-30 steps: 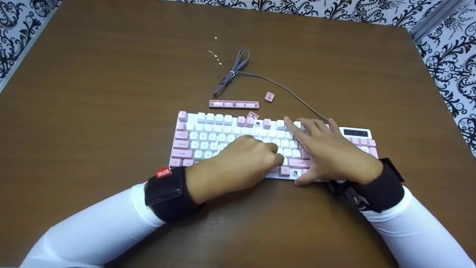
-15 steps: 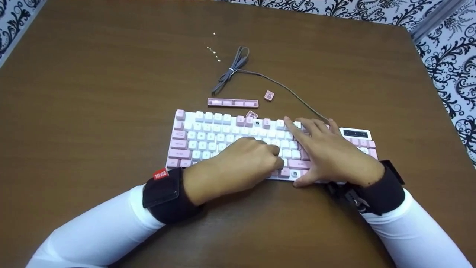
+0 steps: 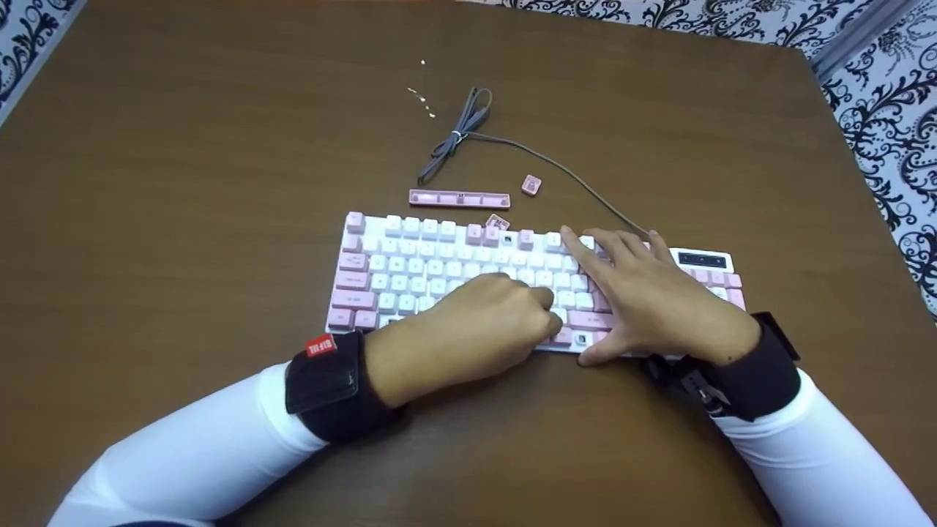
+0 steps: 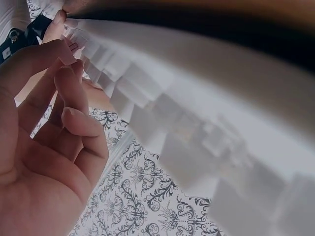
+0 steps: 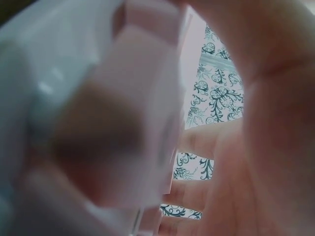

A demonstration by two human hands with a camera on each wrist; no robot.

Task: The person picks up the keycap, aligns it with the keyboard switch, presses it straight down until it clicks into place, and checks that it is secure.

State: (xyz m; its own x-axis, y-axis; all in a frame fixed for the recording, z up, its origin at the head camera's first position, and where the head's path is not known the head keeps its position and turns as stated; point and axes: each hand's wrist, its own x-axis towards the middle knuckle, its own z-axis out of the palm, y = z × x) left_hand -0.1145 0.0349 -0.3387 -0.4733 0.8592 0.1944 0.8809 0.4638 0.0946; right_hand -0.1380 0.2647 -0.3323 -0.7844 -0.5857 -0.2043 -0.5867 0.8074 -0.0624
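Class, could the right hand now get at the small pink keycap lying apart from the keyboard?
Probably yes. The right hand rests spread on the keyboard, its fingers near the far edge, and nothing visible stands between them and the small pink keycap.

No wording is legible. Behind the grip of the left hand point(image 3: 468, 329), a red tag point(image 3: 320, 345) on the black wristband point(image 3: 326, 384) bears blurred white marks; around that grip, marks on the keyboard point(image 3: 416, 266) are too small.

Brown table point(image 3: 219, 183): keyboard point(image 3: 512, 258), bundled cable point(image 3: 455, 137), long pink keycap point(image 3: 460, 200), two small keycaps point(image 3: 531, 185), pale specks point(image 3: 432, 115).
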